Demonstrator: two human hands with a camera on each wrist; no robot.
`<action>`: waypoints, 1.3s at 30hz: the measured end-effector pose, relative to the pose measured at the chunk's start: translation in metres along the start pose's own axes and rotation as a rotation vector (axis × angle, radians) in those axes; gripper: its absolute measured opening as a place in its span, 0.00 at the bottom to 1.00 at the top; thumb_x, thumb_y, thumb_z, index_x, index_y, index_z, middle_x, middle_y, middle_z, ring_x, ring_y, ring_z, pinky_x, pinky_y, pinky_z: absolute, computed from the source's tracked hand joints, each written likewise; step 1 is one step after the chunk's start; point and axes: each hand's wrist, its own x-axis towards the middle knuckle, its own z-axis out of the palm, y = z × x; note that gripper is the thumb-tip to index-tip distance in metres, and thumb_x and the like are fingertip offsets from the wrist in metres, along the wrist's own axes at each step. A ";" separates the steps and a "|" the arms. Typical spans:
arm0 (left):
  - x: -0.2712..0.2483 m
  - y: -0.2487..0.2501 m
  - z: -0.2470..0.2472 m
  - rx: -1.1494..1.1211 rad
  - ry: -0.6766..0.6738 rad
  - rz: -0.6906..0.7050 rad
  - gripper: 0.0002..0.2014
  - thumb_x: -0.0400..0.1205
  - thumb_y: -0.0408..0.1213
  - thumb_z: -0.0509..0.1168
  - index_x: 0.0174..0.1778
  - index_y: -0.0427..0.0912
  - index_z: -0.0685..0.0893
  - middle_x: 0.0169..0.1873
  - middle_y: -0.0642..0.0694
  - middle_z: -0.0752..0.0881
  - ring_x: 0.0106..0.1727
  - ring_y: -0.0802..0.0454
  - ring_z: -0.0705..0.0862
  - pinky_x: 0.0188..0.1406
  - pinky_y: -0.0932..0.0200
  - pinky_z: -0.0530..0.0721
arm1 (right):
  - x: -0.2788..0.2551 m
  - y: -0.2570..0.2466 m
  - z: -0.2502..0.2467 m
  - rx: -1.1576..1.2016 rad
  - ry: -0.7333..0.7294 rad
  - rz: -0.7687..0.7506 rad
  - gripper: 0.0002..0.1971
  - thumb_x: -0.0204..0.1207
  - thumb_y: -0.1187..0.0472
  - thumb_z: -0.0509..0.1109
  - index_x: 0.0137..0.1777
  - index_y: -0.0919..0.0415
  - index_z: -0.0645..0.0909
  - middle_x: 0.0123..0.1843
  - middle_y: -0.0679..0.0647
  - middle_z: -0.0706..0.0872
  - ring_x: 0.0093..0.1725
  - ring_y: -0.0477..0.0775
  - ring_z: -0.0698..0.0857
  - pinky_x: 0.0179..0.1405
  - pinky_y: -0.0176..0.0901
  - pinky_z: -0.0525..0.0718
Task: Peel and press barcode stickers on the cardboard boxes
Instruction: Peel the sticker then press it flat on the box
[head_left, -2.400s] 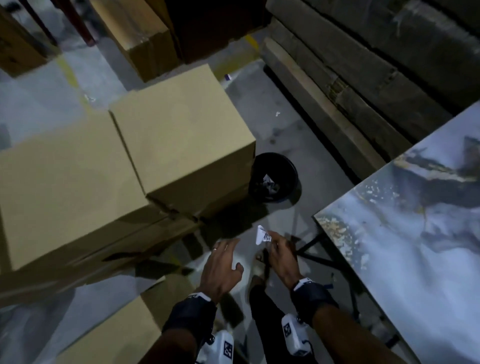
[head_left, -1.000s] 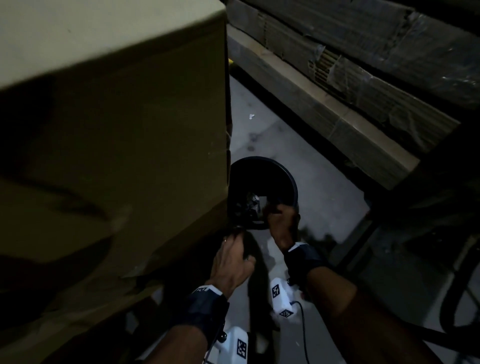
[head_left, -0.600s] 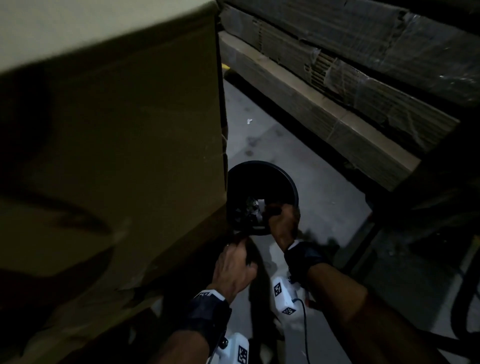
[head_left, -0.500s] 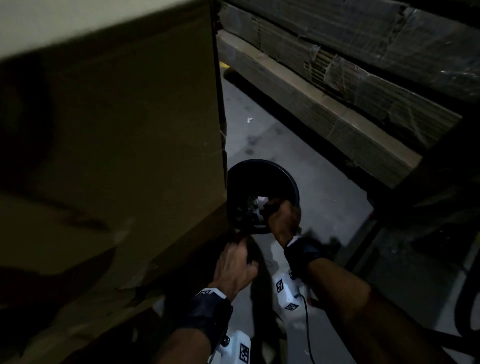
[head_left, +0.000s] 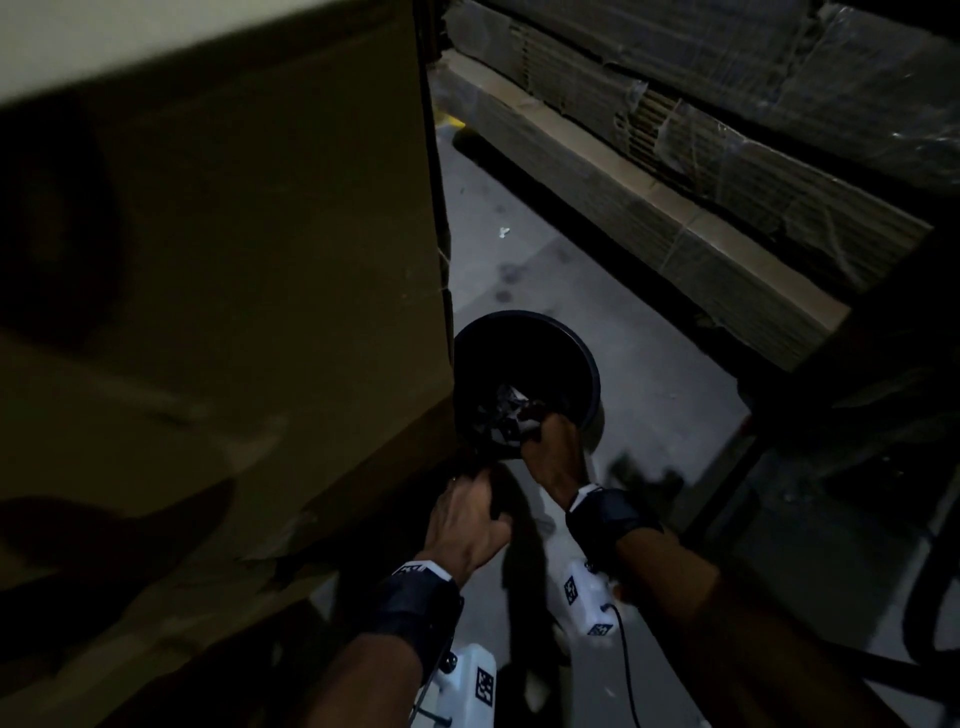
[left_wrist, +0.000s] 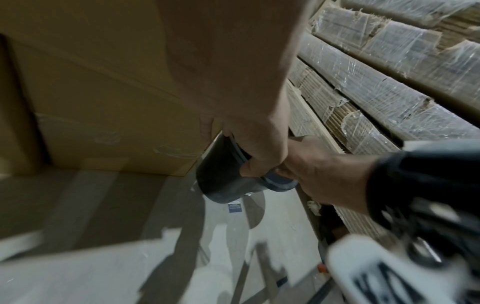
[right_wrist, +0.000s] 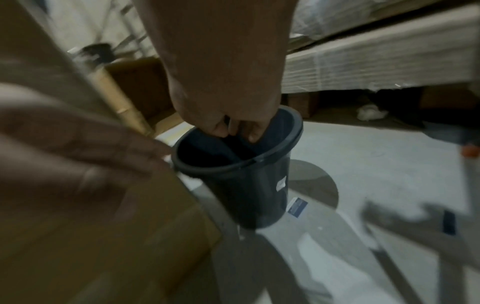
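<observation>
Fingers of the right hand (right_wrist: 228, 115) reached down inside the black bin (right_wrist: 241, 164), curled together; whether they pinched any scrap could not be told. In the head view, white paper scraps (head_left: 511, 402) lay in the bin just beyond that hand. The left hand (left_wrist: 259, 148) gripped the bin's near rim, thumb outside and fingers over the edge, steadying it. To do this discard step well, the left hand should probably keep the bin steady while the right lets go well below the rim, so nothing clings or flutters out. The cardboard box (head_left: 234, 260) stood just beside the bin, near both hands. No barcode sticker showed on its visible faces.
</observation>
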 end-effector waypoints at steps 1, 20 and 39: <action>-0.004 0.002 -0.001 0.006 -0.013 -0.009 0.34 0.79 0.47 0.66 0.82 0.45 0.68 0.68 0.36 0.80 0.71 0.35 0.77 0.69 0.46 0.79 | -0.006 0.000 0.000 -0.030 -0.019 -0.003 0.18 0.76 0.68 0.64 0.62 0.71 0.86 0.63 0.68 0.88 0.66 0.67 0.85 0.63 0.51 0.82; -0.226 0.081 -0.100 0.044 -0.074 0.013 0.38 0.79 0.39 0.67 0.87 0.39 0.62 0.83 0.42 0.66 0.84 0.42 0.61 0.81 0.52 0.65 | -0.222 -0.161 -0.101 -0.160 -0.186 0.082 0.18 0.90 0.62 0.58 0.68 0.75 0.81 0.65 0.73 0.86 0.65 0.72 0.84 0.71 0.56 0.77; -0.466 0.216 -0.057 0.353 -0.290 0.249 0.38 0.82 0.39 0.66 0.88 0.41 0.58 0.85 0.42 0.64 0.85 0.43 0.60 0.78 0.47 0.69 | -0.504 -0.162 -0.255 -0.058 0.022 0.295 0.27 0.86 0.50 0.57 0.54 0.77 0.87 0.48 0.72 0.90 0.48 0.72 0.91 0.53 0.54 0.86</action>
